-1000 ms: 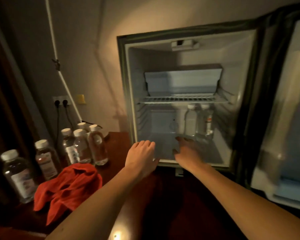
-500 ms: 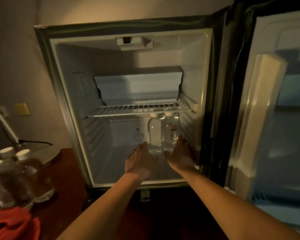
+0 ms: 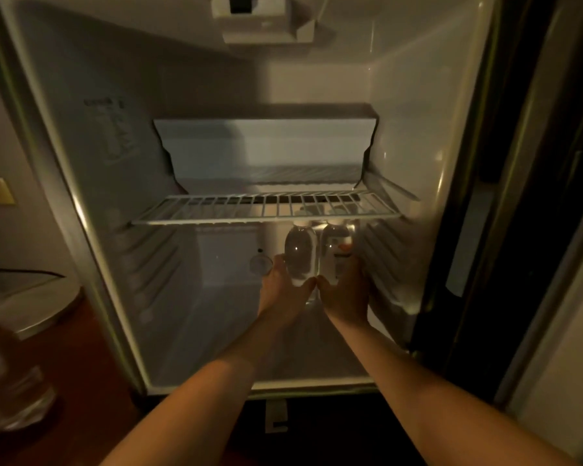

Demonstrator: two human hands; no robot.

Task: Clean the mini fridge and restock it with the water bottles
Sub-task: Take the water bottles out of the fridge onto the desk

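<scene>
Nearest, left of the fridge (image 3: 64,183): blurred clear plastic bottles (image 3: 11,391) are waiting on the dark wood desk (image 3: 91,381).

Inside the fridge, under its white wire shelf (image 3: 266,208), left hand (image 3: 283,294) is curling around one smooth water bottle (image 3: 300,257) and right hand (image 3: 345,294) around its labelled neighbour (image 3: 339,253), probably seating both upright against the ribbed right wall.

Grip firmness is unclear in the dim light.

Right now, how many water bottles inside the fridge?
2. Both stand side by side under the wire shelf, right rear: left bottle in the left hand, right bottle in the right hand. More may hide behind.
</scene>
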